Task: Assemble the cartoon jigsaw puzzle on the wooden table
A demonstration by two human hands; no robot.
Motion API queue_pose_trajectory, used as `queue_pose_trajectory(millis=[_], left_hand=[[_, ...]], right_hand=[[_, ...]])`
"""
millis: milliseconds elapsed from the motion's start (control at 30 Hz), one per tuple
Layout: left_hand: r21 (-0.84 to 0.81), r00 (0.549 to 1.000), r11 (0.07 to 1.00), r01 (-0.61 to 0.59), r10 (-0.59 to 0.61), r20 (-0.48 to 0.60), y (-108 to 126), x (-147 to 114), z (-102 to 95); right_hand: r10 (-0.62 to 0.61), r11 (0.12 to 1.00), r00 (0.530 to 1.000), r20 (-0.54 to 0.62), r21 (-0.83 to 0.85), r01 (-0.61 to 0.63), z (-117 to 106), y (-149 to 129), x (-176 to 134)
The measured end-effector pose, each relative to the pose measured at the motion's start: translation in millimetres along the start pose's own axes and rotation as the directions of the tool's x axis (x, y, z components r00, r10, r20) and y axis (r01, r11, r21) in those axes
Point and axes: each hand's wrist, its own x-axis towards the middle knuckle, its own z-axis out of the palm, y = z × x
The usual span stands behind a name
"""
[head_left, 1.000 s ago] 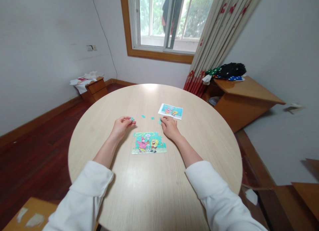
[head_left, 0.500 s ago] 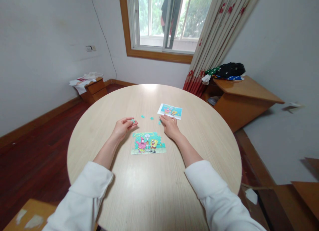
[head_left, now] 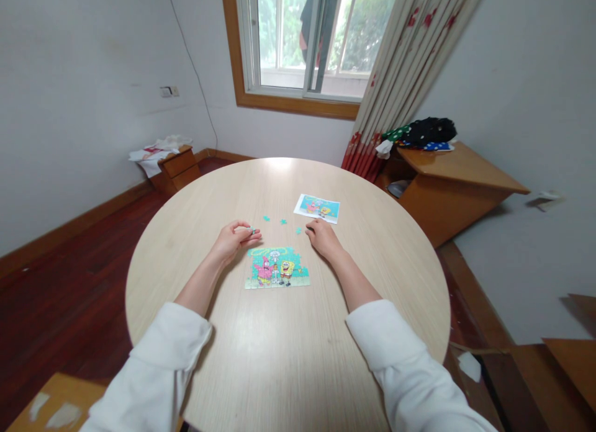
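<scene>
My left hand pinches a small teal jigsaw puzzle piece just above the table, beyond the upper left corner of the puzzle. The partly joined puzzle lies flat and shows a pink, a yellow and a pale cartoon figure; its upper right corner is stepped and open. My right hand rests to the upper right of it, fingers curled together, and what they hold, if anything, is hidden. Close to those fingertips lies a loose teal piece. Two more loose pieces, one left and one right, lie farther back.
A printed picture of the same scene lies behind my right hand on the round wooden table. Past the table stand a tilted wooden cabinet with cloths on top, a curtain and a small drawer stand.
My right hand has drawn its fingers in and shifted slightly right, off the printed picture's edge, uncovering the nearby loose piece. My left hand has moved slightly right, still pinching its piece.
</scene>
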Motion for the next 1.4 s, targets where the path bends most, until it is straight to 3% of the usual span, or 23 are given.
queue_pose_trajectory(millis=[233, 833, 1100, 1400], left_hand=[[0.032, 1.000, 0.999, -0.001, 0.001, -0.008, 1, 0, 1.3], [0.054, 0.997, 0.997, -0.046, 0.042, 0.064, -2, 1, -1.4], [0.038, 0.994, 0.997, -0.067, 0.063, 0.089, -2, 1, -0.7], [0.051, 0.995, 0.995, -0.081, 0.077, 0.070, -4, 3, 0.5]], right_hand=[[-0.032, 0.992, 0.999, 0.022, 0.121, 0.029, -4, 6, -1], [0.120, 0.970, 0.992, -0.030, 0.217, -0.111, -3, -1, 1], [0.173, 0.967, 0.985, 0.010, 0.190, -0.171, 1, 1, 2], [0.128, 0.904, 0.991, -0.035, 0.415, -0.102, 1, 1, 0]])
